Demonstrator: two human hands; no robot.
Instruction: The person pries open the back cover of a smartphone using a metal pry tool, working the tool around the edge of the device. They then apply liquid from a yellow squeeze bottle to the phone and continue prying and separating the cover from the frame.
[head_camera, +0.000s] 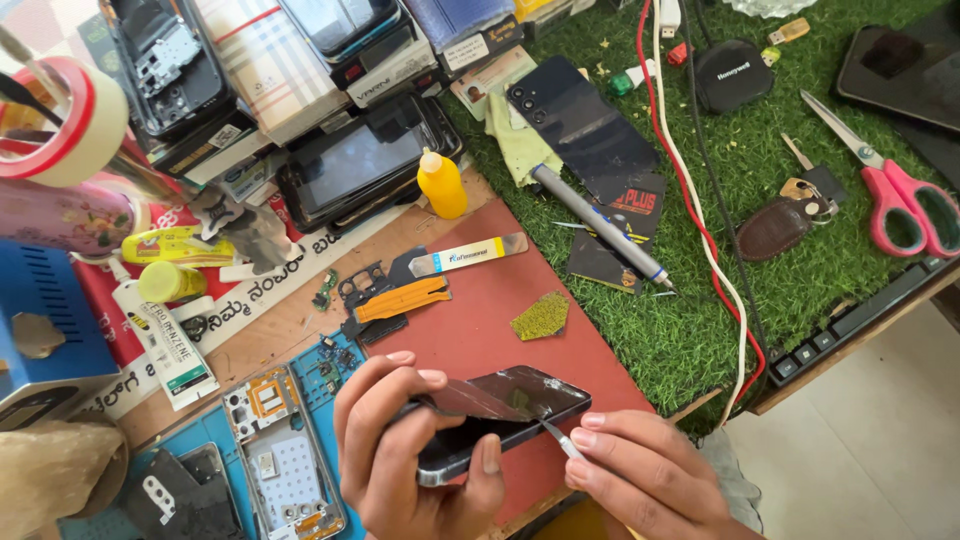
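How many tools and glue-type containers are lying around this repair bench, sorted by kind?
Scissors, pink handles: 1
Grey pen-shaped driver: 1
Flat metal pry strip: 1
Thin tool in the right hand: 1
Yellow bottles: 2
White tube: 1
Tape roll: 1
Total: 8

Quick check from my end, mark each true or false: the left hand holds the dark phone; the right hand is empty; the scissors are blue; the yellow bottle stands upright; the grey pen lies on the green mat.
1. The left hand holds the dark phone. True.
2. The right hand is empty. False: it holds a thin metal tool at the phone's edge.
3. The scissors are blue. False: pink handles.
4. The yellow bottle stands upright. True.
5. The grey pen lies on the green mat. True.
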